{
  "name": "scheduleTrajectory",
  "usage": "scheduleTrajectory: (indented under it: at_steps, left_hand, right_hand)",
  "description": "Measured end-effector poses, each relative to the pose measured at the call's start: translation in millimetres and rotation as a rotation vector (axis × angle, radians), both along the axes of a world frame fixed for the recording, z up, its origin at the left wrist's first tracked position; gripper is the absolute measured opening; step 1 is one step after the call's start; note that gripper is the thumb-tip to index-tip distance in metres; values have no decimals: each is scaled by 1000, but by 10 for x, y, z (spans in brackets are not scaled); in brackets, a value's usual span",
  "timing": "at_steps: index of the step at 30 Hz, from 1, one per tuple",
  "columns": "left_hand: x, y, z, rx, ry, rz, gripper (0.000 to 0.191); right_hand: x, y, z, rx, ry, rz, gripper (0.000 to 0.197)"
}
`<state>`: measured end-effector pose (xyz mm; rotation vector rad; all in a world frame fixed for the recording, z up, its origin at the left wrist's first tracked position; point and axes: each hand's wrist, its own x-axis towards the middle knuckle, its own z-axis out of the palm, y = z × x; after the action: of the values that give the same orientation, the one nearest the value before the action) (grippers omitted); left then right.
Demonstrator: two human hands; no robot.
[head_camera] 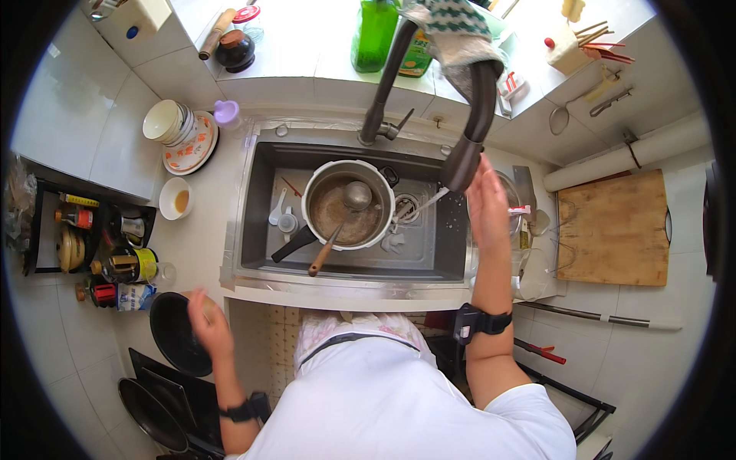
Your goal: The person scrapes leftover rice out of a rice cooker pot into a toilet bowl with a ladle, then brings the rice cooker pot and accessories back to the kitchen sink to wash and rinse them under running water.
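My right hand (489,207) is raised, fingers extended, against the right side of the dark faucet's spray head (463,167). Whether it grips the head is hidden. A thin water stream (431,199) runs from the head towards the sink drain (407,208). In the grey sink (351,150) stands a metal pot (307,198) with a black handle and murky liquid inside. A ladle (357,195) and a wooden handle (321,260) rest in that pot. My left hand (211,328), slightly blurred, overlaps a black pan (175,333); I cannot tell whether it holds anything.
Stacked bowls (161,121) on plates and a bowl with brown liquid (175,198) stand left of the sink. Bottles (135,264) crowd the left rack. A towel (460,34) wraps the faucet neck. At right are glassware (532,276) and a wooden cutting board (612,230).
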<state>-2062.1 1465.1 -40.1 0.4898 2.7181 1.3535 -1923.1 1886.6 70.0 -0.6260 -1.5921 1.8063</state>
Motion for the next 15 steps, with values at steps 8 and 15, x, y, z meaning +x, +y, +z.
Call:
scheduleTrajectory:
  at_steps: [8,15]
  left_hand:
    - [-382,1333,-1155,-166,-207,-451,45]
    - [-687,1242,-1682,-547,-417,-702,78]
  right_hand:
    - [-666,-188,410,352,-170,436,45]
    - [-956,-306,183,495,-173,464,41]
